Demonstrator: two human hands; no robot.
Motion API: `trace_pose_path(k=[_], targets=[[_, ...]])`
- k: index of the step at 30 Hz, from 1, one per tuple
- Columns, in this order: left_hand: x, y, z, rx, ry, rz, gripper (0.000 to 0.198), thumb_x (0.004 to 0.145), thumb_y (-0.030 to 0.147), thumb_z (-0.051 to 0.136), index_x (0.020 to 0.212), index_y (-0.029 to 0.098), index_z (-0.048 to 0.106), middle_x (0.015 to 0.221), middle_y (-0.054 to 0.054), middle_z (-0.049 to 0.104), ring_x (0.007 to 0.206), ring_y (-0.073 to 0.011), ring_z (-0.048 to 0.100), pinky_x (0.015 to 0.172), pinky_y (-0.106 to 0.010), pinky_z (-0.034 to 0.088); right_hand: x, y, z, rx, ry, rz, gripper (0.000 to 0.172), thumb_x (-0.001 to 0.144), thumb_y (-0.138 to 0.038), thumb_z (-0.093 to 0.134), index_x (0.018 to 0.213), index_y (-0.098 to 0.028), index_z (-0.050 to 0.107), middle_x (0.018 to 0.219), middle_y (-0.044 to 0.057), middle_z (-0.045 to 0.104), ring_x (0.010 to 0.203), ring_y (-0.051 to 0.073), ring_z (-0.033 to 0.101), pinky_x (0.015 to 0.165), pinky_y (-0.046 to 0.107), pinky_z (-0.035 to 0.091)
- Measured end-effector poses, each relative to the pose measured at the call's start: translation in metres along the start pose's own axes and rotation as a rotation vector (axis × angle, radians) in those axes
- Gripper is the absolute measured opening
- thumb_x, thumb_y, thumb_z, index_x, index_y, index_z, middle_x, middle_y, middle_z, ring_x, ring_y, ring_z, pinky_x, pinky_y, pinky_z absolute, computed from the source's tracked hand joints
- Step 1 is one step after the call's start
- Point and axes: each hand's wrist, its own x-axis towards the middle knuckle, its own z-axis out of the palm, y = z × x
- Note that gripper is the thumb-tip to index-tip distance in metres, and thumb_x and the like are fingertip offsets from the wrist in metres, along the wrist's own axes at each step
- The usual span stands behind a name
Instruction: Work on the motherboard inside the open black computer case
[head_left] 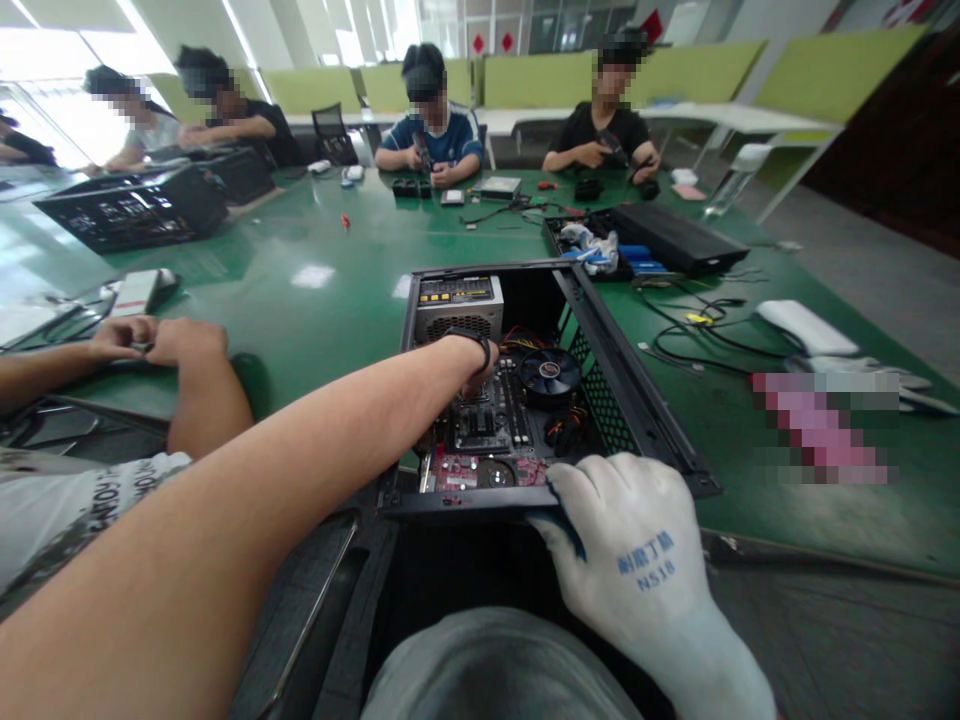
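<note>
Grasping the near rim of the PC case [637, 385] with the gloved right hand [626, 540]: fingers curled over the rim, thumb lower on the near side. Case is on the green bench [300, 240], top side uncovered, near end by the person's lap. Left hand [480, 377] bare, black wristband [484, 345] on; arm crosses the case's left side and the hand is down inside. Left fingers mostly hidden behind wrist; can't say if they grasp anything or only touch.

Relative to left fingers: motherboard [487, 425] beneath and toward the person, power supply [459, 312] just beyond, black fan [551, 372] near, to the right. Red circuit board [457, 472] just inside the near rim, left of the right-hand fingers. Perforated panel [600, 390] along the right side; thin coloured wires by the fan.

Right of case: black cables [675, 345], white device [806, 327], pink item [817, 430], partly pixelated. Beyond: black tray [555, 235] with gloves. Left: neighbour's hands [187, 345] together at the bench, another black case [142, 205] farther off. Co-workers seated across, two with tools in hand.
</note>
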Motion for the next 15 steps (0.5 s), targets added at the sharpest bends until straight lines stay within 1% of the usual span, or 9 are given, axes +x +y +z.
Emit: trace_pose_path(k=[5,7,9,11,13,15], targets=[[0.0054,-0.0017,0.0026,0.016,0.010,0.024,0.045,0.036,0.021,0.089,0.079,0.016,0.079,0.085,-0.007,0.076,0.092,-0.0287,0.069,0.093,-0.036,0.050,0.0004,-0.0002,-0.0011,0.002,-0.002,0.005,0.022,0.078,-0.034,0.065,0.094,-0.020,0.063,0.079,0.005,0.058,0.075,0.022,0.042,0.070,0.036,0.020],[0.0063,-0.0020,0.0031,0.055,-0.008,0.035,0.042,0.038,0.022,0.088,0.078,0.017,0.079,0.081,-0.006,0.076,0.089,-0.0271,0.069,0.091,-0.034,0.051,0.0009,-0.0007,-0.0012,0.003,-0.004,0.007,0.021,0.078,-0.033,0.065,0.094,-0.020,0.063,0.079,0.005,0.058,0.075,0.022,0.042,0.069,0.036,0.020],[0.0064,-0.0023,0.0034,0.080,-0.009,0.044,0.043,0.039,0.024,0.088,0.081,0.021,0.080,0.080,-0.003,0.076,0.088,-0.0258,0.069,0.090,-0.033,0.051,0.0015,-0.0011,-0.0011,0.001,-0.008,0.009,0.021,0.079,-0.034,0.064,0.094,-0.020,0.063,0.079,0.005,0.057,0.075,0.022,0.042,0.069,0.036,0.020],[0.0059,-0.0024,0.0036,0.039,0.026,0.035,0.047,0.037,0.025,0.088,0.084,0.023,0.080,0.079,-0.002,0.076,0.089,-0.0259,0.069,0.090,-0.033,0.051,0.0020,-0.0012,-0.0010,-0.001,-0.008,0.014,0.021,0.079,-0.034,0.064,0.094,-0.020,0.062,0.079,0.005,0.057,0.075,0.022,0.041,0.069,0.036,0.020],[0.0052,-0.0026,0.0036,-0.009,0.041,0.022,0.049,0.035,0.023,0.088,0.084,0.021,0.080,0.081,-0.004,0.077,0.090,-0.0273,0.069,0.091,-0.034,0.051,0.0021,-0.0012,-0.0014,-0.004,-0.004,0.014,0.021,0.079,-0.035,0.064,0.094,-0.020,0.062,0.078,0.005,0.056,0.075,0.022,0.041,0.069,0.036,0.020],[0.0046,-0.0030,0.0038,-0.012,0.004,0.018,0.049,0.036,0.021,0.088,0.084,0.018,0.081,0.083,-0.006,0.077,0.091,-0.0283,0.069,0.091,-0.034,0.051,0.0021,-0.0012,-0.0023,-0.005,-0.001,0.012,0.021,0.078,-0.034,0.065,0.093,-0.020,0.062,0.078,0.005,0.056,0.074,0.021,0.041,0.068,0.035,0.020]])
